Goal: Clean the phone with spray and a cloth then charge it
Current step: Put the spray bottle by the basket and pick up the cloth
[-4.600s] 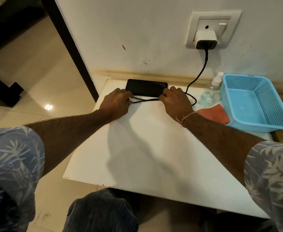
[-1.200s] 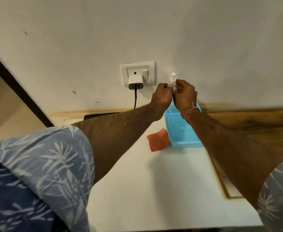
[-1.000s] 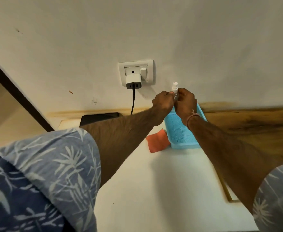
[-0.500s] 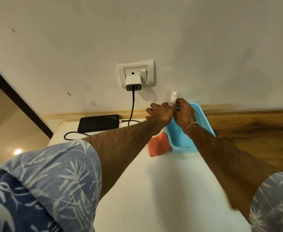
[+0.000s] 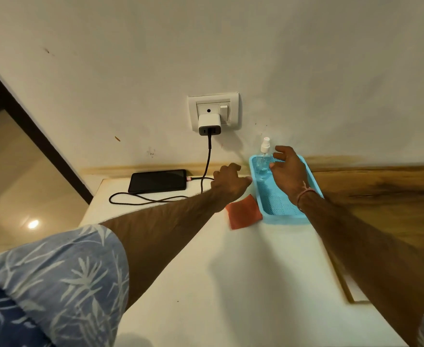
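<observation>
Below, phone (image 5: 158, 181) on white table (image 5: 231, 284) against wall (image 5: 231, 46)

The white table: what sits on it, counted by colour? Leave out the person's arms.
Black: 2, the phone and the charging cable.
Blue: 1, the basket.
Orange: 1, the cloth.
Clear: 1, the spray bottle, standing in the basket.
Total: 5.
</observation>
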